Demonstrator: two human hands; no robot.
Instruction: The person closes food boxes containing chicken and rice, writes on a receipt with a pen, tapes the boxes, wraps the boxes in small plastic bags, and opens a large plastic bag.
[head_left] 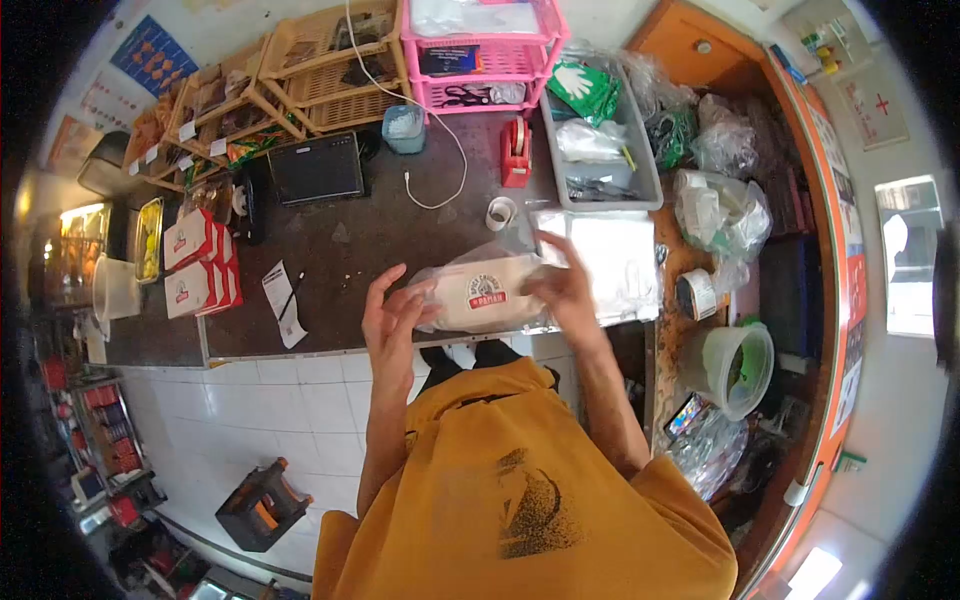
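A pale food box (500, 283) with a red and black printed logo lies inside a clear plastic bag (452, 318), over the counter's front edge. My left hand (393, 315) holds the bag's left end, its index finger raised off the plastic. At the right end, my right hand (568, 297) grips the bag and box, with the thumb over the box's edge and one finger stretched upward. A stack of clear plastic bags (615, 255) lies just beyond my right hand. Behind the box stands a roll of tape (501, 212).
On the dark counter (340, 240) are a paper slip with a pen (285, 305), red-and-white boxes (203, 265), a tablet (316, 168), a white cable (465, 165) and a red tape dispenser (515, 152). A grey bin (610, 190) and pink rack (482, 95) stand behind.
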